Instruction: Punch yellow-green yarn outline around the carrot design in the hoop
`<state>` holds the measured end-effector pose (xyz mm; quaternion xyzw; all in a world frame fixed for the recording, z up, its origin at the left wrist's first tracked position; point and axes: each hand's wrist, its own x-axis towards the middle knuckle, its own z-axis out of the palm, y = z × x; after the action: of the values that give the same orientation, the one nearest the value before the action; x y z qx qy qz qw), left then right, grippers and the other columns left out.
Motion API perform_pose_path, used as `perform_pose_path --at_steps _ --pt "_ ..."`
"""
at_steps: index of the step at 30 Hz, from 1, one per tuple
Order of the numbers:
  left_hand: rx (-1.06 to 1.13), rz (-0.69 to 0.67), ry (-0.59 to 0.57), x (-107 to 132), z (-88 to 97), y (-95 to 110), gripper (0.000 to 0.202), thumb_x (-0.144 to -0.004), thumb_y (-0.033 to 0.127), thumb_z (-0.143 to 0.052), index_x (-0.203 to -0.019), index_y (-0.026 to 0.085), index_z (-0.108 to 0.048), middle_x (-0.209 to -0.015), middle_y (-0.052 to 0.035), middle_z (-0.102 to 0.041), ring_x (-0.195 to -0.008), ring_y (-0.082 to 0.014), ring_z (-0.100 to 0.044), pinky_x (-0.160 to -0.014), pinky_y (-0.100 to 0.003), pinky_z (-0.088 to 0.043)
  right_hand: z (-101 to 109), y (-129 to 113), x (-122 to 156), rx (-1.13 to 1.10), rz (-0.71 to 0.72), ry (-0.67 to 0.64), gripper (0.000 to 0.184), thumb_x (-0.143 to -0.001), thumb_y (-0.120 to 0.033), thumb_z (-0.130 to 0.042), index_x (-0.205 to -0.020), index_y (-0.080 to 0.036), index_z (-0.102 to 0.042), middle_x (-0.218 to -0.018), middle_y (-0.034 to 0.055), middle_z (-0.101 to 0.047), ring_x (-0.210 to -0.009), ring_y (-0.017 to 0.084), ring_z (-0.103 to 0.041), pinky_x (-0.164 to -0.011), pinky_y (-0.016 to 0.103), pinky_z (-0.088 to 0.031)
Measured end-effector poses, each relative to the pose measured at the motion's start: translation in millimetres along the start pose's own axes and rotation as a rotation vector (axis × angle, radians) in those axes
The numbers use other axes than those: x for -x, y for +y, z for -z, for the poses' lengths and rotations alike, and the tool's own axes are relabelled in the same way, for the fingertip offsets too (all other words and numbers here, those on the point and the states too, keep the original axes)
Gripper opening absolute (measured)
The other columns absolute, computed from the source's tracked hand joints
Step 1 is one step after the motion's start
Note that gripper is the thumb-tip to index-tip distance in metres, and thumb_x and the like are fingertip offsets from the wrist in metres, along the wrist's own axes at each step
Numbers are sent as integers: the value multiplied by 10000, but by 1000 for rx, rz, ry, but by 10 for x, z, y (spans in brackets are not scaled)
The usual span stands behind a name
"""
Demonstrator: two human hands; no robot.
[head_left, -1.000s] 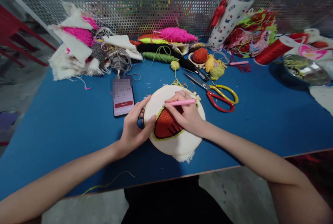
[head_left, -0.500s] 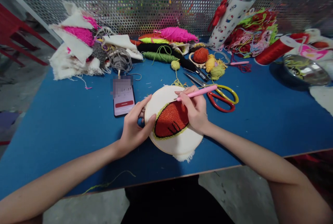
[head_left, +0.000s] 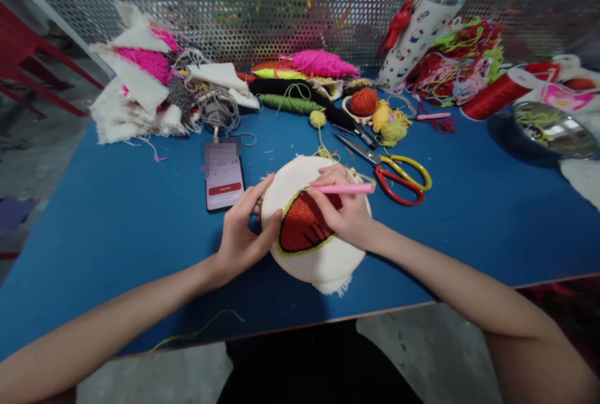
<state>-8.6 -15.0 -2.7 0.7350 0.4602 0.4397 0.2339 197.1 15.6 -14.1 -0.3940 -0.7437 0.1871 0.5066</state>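
— Where do we have the hoop?

— In the head view the hoop (head_left: pixel 323 263) lies on the blue table (head_left: pixel 117 222), just below the middle of the frame. The fingers of our left hand (head_left: pixel 241 235) are clamped on its left rim. Our right hand (head_left: pixel 344 213) pinches the pink tool (head_left: pixel 349 189), whose tip is at the upper edge of the red patch (head_left: pixel 300 229).

— How far along are we?

— We judge the red patch filled in, with black lines and a yellow-green border. The cloth around it is bare.

— And room to move?

— The scissors (head_left: pixel 398 172) lie just right of the hoop and the phone (head_left: pixel 224 182) just left of it. Yarn (head_left: pixel 319 63) crowds the top of the frame. The table's near edge runs close below the hoop, and blue table stretches out to either side.
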Motion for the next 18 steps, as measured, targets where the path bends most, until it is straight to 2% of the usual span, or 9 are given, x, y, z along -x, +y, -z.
perform_pose_path --at_steps 2,4,8,10,12,15,18 --pt "-3 1 1 -3 2 3 500 -885 275 -639 -1353 128 -546 -1330 -157 -637 -1119 -242 -669 -933 -339 -562 17 -6 -25 -14 -86 2 35 -888 -260 -626 -859 -255 -607 -848 11 -661 -855 197 -634 -848 444 -526" --pt "-2 4 -1 -4 4 8 496 -884 273 -642 -1349 129 -549 -1337 -156 -633 -1146 -249 -659 -962 -349 -549 27 -14 -48 2 -104 -2 64 -895 -275 -623 -842 -244 -603 -839 14 -667 -828 186 -638 -808 408 -526" --pt "1 12 -9 2 3 12 501 -890 274 -636 -1364 146 -538 -1344 -147 -629 -1134 -248 -665 -940 -346 -559 16 -44 -72 143 22 -109 42 -899 -245 -601 -859 -250 -609 -813 18 -681 -843 211 -613 -823 435 -490" --pt "-3 13 -10 2 0 9 497 -895 275 -629 -1366 149 -535 -1347 -144 -628 -1152 -247 -657 -963 -352 -550 8 -60 -74 166 34 -162 51 -902 -230 -586 -862 -253 -609 -798 11 -683 -838 212 -603 -836 445 -474" --pt "-9 9 -8 -2 -1 6 487 -900 279 -622 -1360 146 -537 -1345 -141 -630 -1176 -247 -645 -990 -360 -537 12 -67 -71 93 -43 -145 57 -901 -230 -588 -849 -251 -599 -804 4 -674 -829 195 -607 -830 424 -478" --pt "-27 0 -13 -11 2 4 481 -903 288 -615 -1351 132 -542 -1330 -143 -639 -1173 -242 -645 -994 -360 -532 31 -47 -55 -109 -215 -43 75 -909 -260 -583 -836 -244 -590 -817 0 -639 -822 168 -614 -795 371 -496" --pt "-34 4 -16 -18 6 5 483 -903 289 -610 -1349 117 -544 -1323 -150 -643 -1152 -237 -653 -977 -355 -538 45 -4 -33 -207 -296 29 93 -919 -289 -569 -840 -245 -591 -804 -1 -610 -851 168 -612 -801 358 -500"
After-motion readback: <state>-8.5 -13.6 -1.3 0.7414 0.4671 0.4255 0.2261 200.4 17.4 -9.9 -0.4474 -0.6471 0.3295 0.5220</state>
